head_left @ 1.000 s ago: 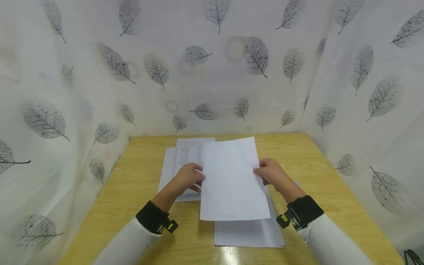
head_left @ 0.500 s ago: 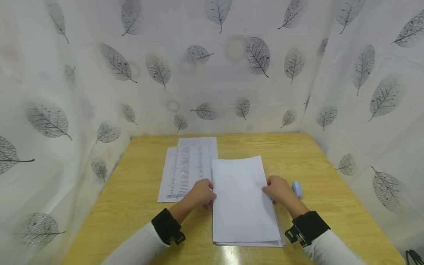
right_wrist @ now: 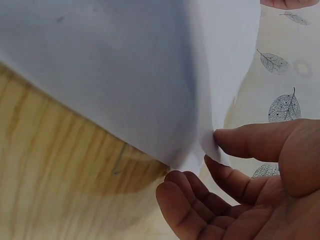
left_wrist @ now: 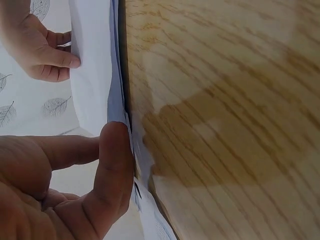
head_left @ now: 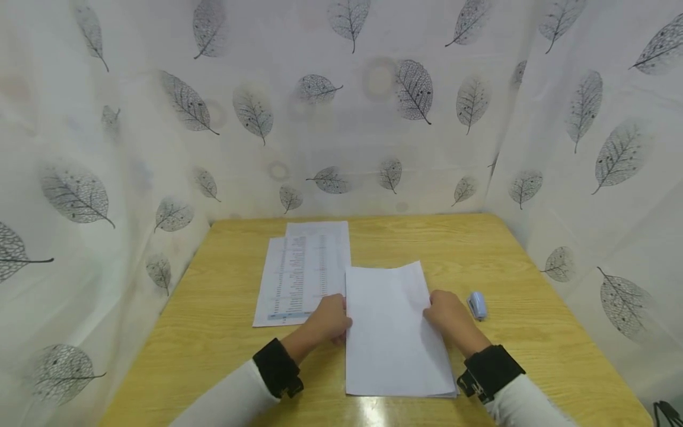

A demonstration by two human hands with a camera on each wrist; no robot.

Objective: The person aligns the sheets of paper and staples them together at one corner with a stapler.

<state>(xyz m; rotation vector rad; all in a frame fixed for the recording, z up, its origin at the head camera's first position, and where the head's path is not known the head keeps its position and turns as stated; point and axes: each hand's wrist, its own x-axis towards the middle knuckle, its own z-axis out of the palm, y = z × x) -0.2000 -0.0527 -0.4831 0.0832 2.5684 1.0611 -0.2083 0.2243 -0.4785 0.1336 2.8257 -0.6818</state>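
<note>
A blank white sheet of paper (head_left: 392, 338) lies over a stack of paper, whose edge shows at the lower right corner. At the sheet's left edge, my left hand (head_left: 328, 320) pinches it between thumb and fingers; in the left wrist view the fingers of the left hand (left_wrist: 107, 170) bend at the stack's edge. On the opposite side my right hand (head_left: 447, 313) holds the right edge. From the right wrist, the thumb and index finger of the right hand (right_wrist: 250, 175) pinch the sheet's edge (right_wrist: 215, 142), which curves upward there.
Printed sheets (head_left: 299, 273) with columns of text overlap each other to the left of the stack. A small light-blue stapler (head_left: 477, 305) lies right of my right hand on the wooden table (head_left: 528, 350). Leaf-patterned curtains (head_left: 341, 136) enclose the table's back and sides.
Both hands have lowered the blank sheet toward me, bringing its near edge down onto the stack, nearly lined up with it. The stapler has come into view beside the right hand.
</note>
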